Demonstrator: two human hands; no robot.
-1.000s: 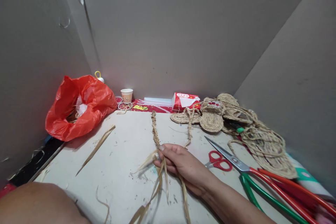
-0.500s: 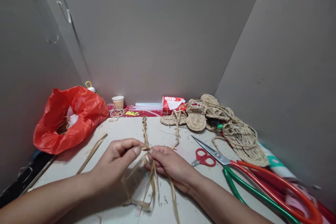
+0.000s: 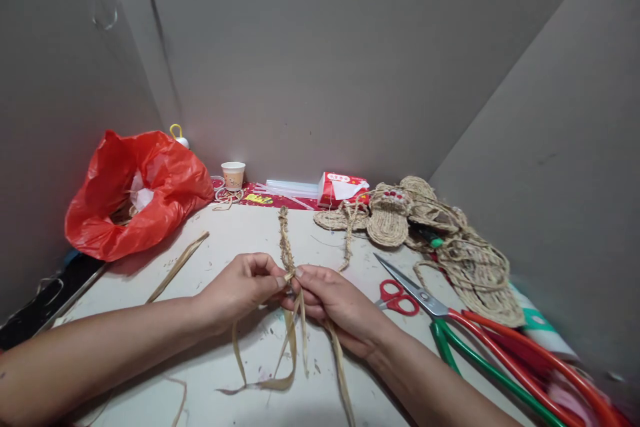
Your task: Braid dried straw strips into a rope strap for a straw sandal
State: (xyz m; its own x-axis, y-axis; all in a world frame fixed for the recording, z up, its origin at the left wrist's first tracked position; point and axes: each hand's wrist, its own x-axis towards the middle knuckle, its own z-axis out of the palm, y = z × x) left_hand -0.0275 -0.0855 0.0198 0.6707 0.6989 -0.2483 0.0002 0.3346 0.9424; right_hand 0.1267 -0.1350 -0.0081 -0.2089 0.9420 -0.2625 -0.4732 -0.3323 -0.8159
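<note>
A braided straw cord [image 3: 285, 240] lies away from me on the pale tabletop [image 3: 250, 233], and its near end is between my two hands. My left hand [image 3: 253, 283] is closed, with thumb and fingertips pinching straw strands at that end. Just beside it, touching or nearly so, my right hand [image 3: 330, 300] also pinches the strands. Loose flat straw strips [image 3: 290, 353] hang down and trail toward me below the hands. One longer strip [image 3: 341, 367] runs out under my right hand. The fingertips partly hide where the strands cross.
To the left are a red plastic bag [image 3: 175, 193] and a straw bundle [image 3: 177, 267]. A paper cup [image 3: 233, 177] and tissue pack [image 3: 335, 190] stand at the back. Woven straw slippers [image 3: 390, 223], small red scissors [image 3: 400, 297] and large shears [image 3: 425, 297] lie right.
The view has shifted a little, so the scene sits slightly differently. My left fingers have moved in close to my right ones at the cord's end; both hands keep pinching the straw.
</note>
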